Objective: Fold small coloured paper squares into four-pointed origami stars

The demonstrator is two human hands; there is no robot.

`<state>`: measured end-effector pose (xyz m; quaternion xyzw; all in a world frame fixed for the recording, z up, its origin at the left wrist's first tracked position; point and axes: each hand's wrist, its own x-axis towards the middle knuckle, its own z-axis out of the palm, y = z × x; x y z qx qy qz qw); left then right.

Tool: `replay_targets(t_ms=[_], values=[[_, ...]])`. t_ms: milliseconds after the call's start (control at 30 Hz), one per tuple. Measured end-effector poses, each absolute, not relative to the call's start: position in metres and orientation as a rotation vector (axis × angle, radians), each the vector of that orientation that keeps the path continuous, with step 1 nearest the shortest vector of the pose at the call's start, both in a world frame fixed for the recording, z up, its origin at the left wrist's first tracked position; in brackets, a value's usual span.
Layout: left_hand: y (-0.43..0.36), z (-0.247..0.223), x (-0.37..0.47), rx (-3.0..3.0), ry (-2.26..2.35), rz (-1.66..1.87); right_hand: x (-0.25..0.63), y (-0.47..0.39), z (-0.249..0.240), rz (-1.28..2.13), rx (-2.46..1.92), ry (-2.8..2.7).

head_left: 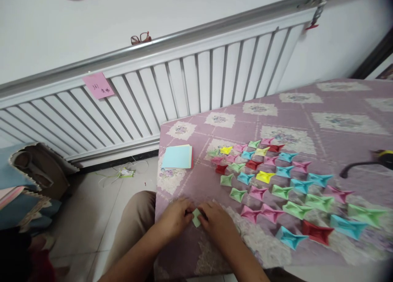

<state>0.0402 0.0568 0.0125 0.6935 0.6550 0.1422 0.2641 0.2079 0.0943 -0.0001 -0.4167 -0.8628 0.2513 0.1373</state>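
Note:
A small folded piece of light green paper (196,217) is held between my two hands near the front edge of the table. My left hand (175,217) has its fingers closed on the left side of the paper. On the right side, the fingers of my right hand (216,220) grip the same piece. To the right, several folded paper boats in yellow (265,176), red (317,231), blue (291,237), pink (258,192) and green (297,209) stand in rows. A stack of square paper with a light blue sheet on top (177,156) lies beyond my hands.
The table (208,134) has a purple patterned cloth. A black and yellow object (385,159) lies at its right. Behind stands a white radiator (190,83) with a pink note (98,86) and glasses (141,37) above it. A cable and power strip (127,172) lie on the floor.

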Motion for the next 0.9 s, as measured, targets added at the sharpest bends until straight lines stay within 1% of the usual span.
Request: replay_targets(t_ms=[167,467,767,900], values=[[0.0583,0.0175,0.0393,1.867,1.771,0.355,0.2062,0.0973,-0.0015,0.686,-1.187,-2.511],[0.0646,0.0124,0.0382,1.815,1.775,0.336,0.2065,0.0975,-0.0009,0.686,-1.233,-2.462],[0.0644,0.0156,0.0355,1.916,1.705,0.334,0.2070,0.0960,0.0067,0.773,-1.190,-2.400],[0.0636,0.0155,0.0328,1.963,1.671,0.339,0.2075,0.0950,0.0077,0.755,-1.162,-2.410]])
